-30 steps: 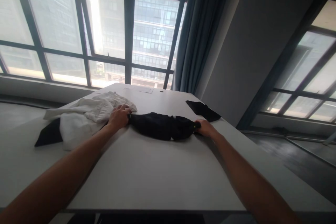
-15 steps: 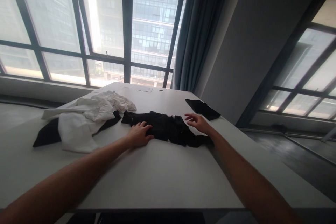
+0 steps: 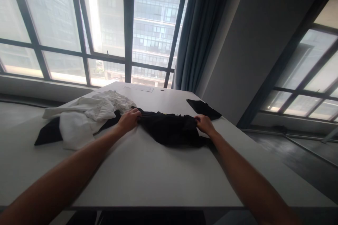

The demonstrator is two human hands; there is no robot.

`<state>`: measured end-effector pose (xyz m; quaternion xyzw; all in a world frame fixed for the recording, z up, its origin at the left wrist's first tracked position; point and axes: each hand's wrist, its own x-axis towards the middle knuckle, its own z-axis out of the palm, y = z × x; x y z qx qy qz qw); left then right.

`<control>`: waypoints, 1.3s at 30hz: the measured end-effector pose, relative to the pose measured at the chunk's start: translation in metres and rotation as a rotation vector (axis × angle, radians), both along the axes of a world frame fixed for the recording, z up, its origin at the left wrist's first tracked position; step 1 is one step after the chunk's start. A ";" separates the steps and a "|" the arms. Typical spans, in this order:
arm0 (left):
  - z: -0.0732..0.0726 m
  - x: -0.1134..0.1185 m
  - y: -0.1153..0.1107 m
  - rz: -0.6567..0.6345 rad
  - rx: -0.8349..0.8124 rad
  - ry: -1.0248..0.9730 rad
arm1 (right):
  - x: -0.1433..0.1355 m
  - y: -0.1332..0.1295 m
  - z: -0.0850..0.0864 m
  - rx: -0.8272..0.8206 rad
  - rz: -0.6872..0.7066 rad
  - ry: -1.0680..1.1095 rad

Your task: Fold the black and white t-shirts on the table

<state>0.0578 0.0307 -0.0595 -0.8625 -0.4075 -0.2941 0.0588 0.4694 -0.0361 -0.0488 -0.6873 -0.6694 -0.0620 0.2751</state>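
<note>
A black garment (image 3: 169,130) lies across the middle of the white table (image 3: 158,179), its exact kind not plain to see. My left hand (image 3: 130,119) is closed on its upper left corner, and that side looks lifted a little off the tabletop. At the upper right edge, my right hand (image 3: 204,123) pinches the same cloth. Between the two hands the upper edge runs nearly straight, with small light spots along it. The lower part hangs in loose folds onto the table, and one end reaches under my right wrist.
Left of the garment is a heap of crumpled white clothes (image 3: 92,110) with black cloth (image 3: 50,132) under it. A flat black folded piece (image 3: 204,109) lies near the table's right edge. Paper sheets (image 3: 142,88) lie at the far end, before the windows and a blue curtain (image 3: 195,38).
My left hand has gone from resting flat on the garment to gripping its upper left corner. My right hand, open before, has closed on the right edge. The cloth is pulled straighter.
</note>
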 end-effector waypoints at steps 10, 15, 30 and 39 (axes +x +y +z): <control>0.004 0.002 -0.005 0.218 0.026 -0.007 | -0.010 -0.030 0.027 -0.713 0.451 0.474; -0.011 0.038 -0.032 -0.002 -0.152 0.075 | -0.051 -0.030 0.029 -0.750 0.697 0.658; -0.009 0.020 -0.004 -0.073 -0.253 -0.107 | -0.054 0.011 -0.022 -0.242 0.192 0.040; 0.015 -0.029 0.022 0.458 -0.131 -0.248 | 0.004 -0.006 -0.002 -0.448 0.000 0.186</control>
